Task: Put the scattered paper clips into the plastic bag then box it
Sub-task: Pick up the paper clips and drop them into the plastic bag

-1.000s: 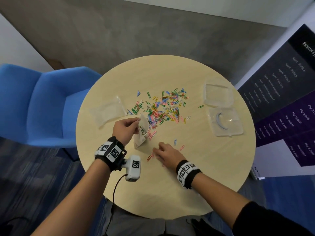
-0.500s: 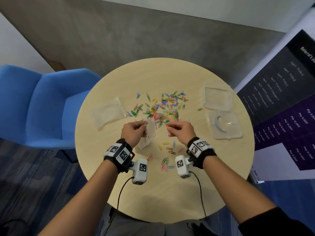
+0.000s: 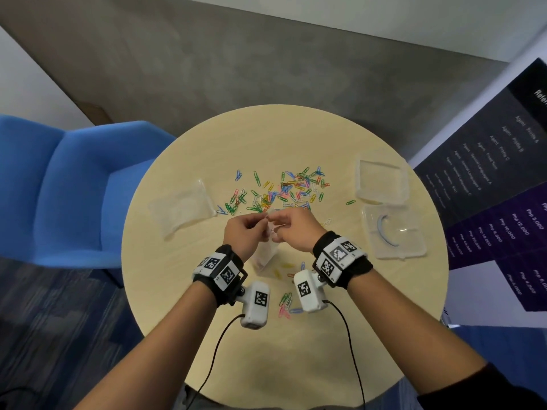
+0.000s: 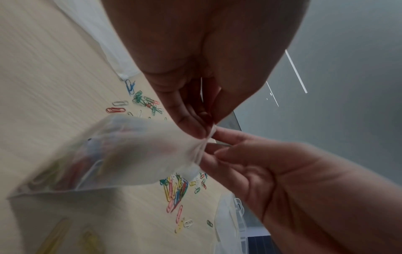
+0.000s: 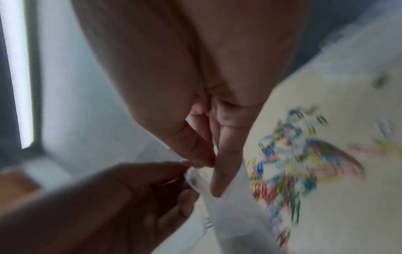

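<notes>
A small clear plastic bag (image 3: 264, 255) with coloured clips inside hangs above the round table (image 3: 296, 365), its bottom near the wood. My left hand (image 3: 262, 224) pinches one side of the bag's top edge. My right hand (image 3: 277, 229) pinches the other side, so the fingertips nearly meet. The left wrist view shows the bag (image 4: 119, 151) bunched at my left hand (image 4: 201, 131), with the right hand (image 4: 217, 146) against it. Blurred in the right wrist view, my right hand (image 5: 214, 165) pinches the bag's rim (image 5: 234, 214). Loose paper clips (image 3: 284, 190) lie beyond the hands.
A few more clips (image 3: 285, 303) lie between my wrists. A second clear bag (image 3: 183, 208) lies flat at the left. At the right stand a clear plastic box (image 3: 381, 182) and its lid (image 3: 393, 232). A blue chair (image 3: 59, 187) is left of the table.
My right hand left the table near the front clips and rose to the bag's top. The bag went up with my left hand, and both hands now pinch it.
</notes>
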A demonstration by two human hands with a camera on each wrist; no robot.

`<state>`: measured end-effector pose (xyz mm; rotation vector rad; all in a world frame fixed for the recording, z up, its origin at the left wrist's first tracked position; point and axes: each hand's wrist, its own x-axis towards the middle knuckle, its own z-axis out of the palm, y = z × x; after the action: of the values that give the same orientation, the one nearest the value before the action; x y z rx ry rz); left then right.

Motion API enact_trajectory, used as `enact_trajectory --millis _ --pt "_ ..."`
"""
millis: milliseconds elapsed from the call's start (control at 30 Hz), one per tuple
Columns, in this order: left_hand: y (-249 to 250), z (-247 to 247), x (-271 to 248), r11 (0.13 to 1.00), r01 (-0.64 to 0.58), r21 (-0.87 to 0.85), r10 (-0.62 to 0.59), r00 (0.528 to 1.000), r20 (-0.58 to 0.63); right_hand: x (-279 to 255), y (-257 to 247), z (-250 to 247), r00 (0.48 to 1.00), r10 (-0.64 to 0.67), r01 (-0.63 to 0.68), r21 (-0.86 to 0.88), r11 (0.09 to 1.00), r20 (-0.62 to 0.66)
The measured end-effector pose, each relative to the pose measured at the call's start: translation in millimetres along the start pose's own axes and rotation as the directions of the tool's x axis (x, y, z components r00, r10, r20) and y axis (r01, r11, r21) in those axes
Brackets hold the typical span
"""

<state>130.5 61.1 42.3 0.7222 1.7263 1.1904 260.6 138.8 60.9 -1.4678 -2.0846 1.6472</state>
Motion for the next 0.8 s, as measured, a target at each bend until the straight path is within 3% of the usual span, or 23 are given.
enact_trajectory --millis 67,200,267,333,400,500,667,800 --pt "2.5 2.0 5.1 0.999 0.015 -0.029 -0.015 1.0 0.011 0.2 -5.0 -4.0 0.997 -0.059 0.055 -0.072 0.996 -0.051" --pt "4.5 1.1 12.3 0.996 0.035 -0.079 -0.034 0.999 0.01 13.0 -10.3 -27.3 0.962 -0.134 0.148 0.041 0.988 -0.239" --pt "6.7 -3.6 13.9 0.995 0.04 -0.093 -0.04 0.999 0.003 37.5 3.4 -50.2 0.929 -0.109 0.137 0.055 0.989 -0.353" --pt "8.6 -9.1 15.6 0.996 0.033 -0.085 -0.033 0.999 -0.003 70.6 29.3 -72.8 0.904 -0.088 0.051 -0.099 0.994 -0.418" --pt "10.9 -14.2 15.7 0.996 0.025 -0.083 -0.026 1.0 -0.012 101.5 55.6 -89.1 0.906 -0.072 -0.066 -0.307 0.949 -0.418" --pt "11.3 -17.6 14.0 0.995 0.027 -0.096 -0.029 0.999 -0.019 136.8 82.6 -100.4 0.92 -0.024 -0.152 -0.412 0.898 -0.391" --pt "9.5 -17.1 9.0 0.996 0.03 -0.081 -0.03 1.0 -0.007 172.0 89.8 -101.3 0.945 -0.043 -0.127 -0.484 0.866 -0.325" --pt "7.9 -17.7 9.7 0.999 0.022 -0.04 -0.023 1.0 -0.007 176.7 84.5 -87.8 0.979 -0.07 -0.071 -0.648 0.758 -0.189"
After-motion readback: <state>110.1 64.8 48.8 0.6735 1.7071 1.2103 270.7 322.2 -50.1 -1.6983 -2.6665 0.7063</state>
